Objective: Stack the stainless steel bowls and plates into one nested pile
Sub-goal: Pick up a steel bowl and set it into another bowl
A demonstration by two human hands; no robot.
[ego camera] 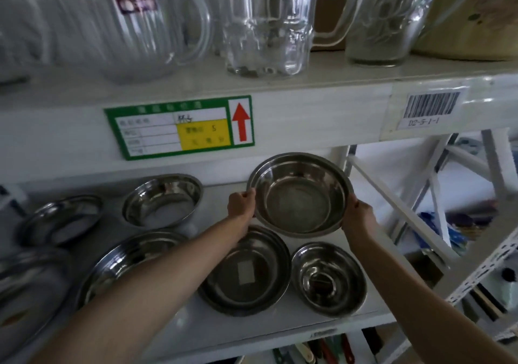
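Observation:
A large steel bowl [298,195] is held tilted toward me above the shelf, my left hand [241,205] gripping its left rim and my right hand [358,215] its right rim. Below it lies a flat steel plate [246,272] with a pale sticker, and a small steel bowl [329,278] sits to the plate's right. Further left on the shelf are a deep bowl [162,201], a shallow plate [61,219], a wide ridged bowl [123,262] partly hidden by my left forearm, and another plate [28,288] at the left edge.
The white shelf [280,324] has a second shelf close overhead, with a green label [179,126] and a barcode tag [431,109] on its front. Glass jugs and mugs [266,27] stand on top. Metal uprights [398,212] bound the right side.

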